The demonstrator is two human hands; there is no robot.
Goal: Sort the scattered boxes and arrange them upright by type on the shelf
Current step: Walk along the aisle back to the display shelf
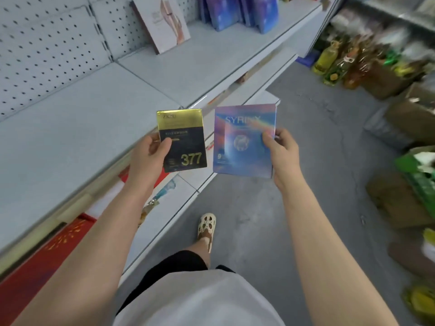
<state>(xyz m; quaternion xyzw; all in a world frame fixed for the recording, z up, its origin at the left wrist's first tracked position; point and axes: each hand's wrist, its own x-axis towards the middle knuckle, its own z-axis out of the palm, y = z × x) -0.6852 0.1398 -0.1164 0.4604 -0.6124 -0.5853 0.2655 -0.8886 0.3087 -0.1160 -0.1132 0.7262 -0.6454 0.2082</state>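
Shelf (94,128), 9 to 12 o'clock: pink box (162,22) leaning at 12; blue boxes (237,12) upright at 1.
Left hand (150,151): fingers and thumb pinching black-gold box (182,140), marked "377".
Right hand (280,149): thumb over front of iridescent box (243,142), marked "SYRINX", gripped at its right edge.
Cartons (400,128), 3 o'clock, on floor (306,161); contents blurred.

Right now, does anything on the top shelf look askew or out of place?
Yes: the white box leans back tilted against the pegboard, apart from the upright blue boxes. Both hands hold boxes off the shelf.
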